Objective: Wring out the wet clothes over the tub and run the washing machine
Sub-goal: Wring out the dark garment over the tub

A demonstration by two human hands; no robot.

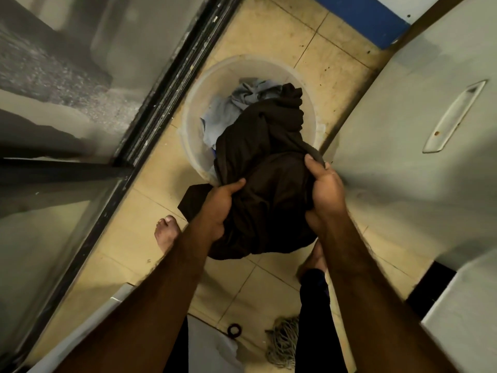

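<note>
A dark brown garment [266,168] hangs bunched between both hands, its far end draped into a translucent white tub [199,103] on the tiled floor. My left hand [219,208] grips the garment's left side with the thumb on top. My right hand [324,189] grips its right side, fingers curled into the fabric. Pale blue and grey clothes [236,103] lie inside the tub behind the dark garment.
A grey appliance with a recessed handle [454,117] stands at the right. A dark door frame [161,109] runs along the left. My bare feet [166,232] stand on beige tiles. A mop head [282,343] and a small dark ring [234,330] lie near the bottom.
</note>
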